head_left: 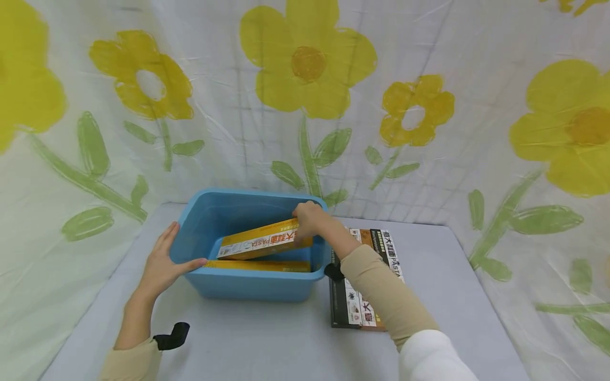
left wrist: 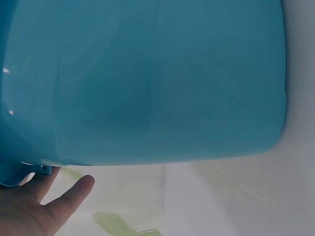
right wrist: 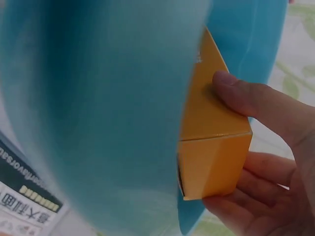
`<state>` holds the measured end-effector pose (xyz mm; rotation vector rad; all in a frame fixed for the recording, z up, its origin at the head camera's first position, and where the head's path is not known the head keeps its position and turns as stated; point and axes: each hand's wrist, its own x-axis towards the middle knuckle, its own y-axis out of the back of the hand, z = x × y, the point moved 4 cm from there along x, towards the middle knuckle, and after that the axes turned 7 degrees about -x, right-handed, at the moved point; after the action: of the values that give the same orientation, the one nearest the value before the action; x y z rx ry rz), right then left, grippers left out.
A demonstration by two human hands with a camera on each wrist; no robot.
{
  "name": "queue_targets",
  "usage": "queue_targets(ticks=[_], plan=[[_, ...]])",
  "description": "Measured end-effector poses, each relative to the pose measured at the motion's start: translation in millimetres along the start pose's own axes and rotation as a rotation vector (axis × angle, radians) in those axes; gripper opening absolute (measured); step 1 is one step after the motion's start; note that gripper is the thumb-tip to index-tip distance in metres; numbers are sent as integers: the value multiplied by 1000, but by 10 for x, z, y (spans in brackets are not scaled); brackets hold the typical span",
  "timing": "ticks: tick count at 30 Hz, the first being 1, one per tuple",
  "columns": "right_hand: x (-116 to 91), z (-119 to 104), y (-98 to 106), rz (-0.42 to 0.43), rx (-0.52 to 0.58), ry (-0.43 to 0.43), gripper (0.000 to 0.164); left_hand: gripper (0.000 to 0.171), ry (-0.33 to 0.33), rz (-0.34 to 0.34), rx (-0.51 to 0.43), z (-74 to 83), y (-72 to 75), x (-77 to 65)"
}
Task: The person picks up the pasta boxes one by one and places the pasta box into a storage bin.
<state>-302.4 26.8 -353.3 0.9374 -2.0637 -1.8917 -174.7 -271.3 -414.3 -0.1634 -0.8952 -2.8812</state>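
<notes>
A blue plastic bin [head_left: 252, 288] stands on the table. My left hand [head_left: 159, 267] rests at its front left corner, thumb on the rim and the other fingers spread straight along the outside. Inside the bin, my right hand [head_left: 310, 218] grips the right end of a yellow pasta box [head_left: 257, 241]. The right wrist view has the thumb on one face of this box's end [right wrist: 214, 164] and the fingers beneath. The box lies tilted, its right end raised. Another yellow box [head_left: 259, 265] lies along the bin's front wall, partly hidden by the rim.
To the right of the bin, a black pasta box [head_left: 339, 304] and a brown one [head_left: 366, 235] lie side by side on the pale table [head_left: 457, 296], partly covered by my right forearm. Behind the table hangs a white curtain [head_left: 219, 143] with yellow flowers.
</notes>
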Motion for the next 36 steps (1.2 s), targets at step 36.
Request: queue_targets(ticks=[36], plan=[[198,-237,60,-22,-108,11,63,112,5,-3,-19,20,-2,16]])
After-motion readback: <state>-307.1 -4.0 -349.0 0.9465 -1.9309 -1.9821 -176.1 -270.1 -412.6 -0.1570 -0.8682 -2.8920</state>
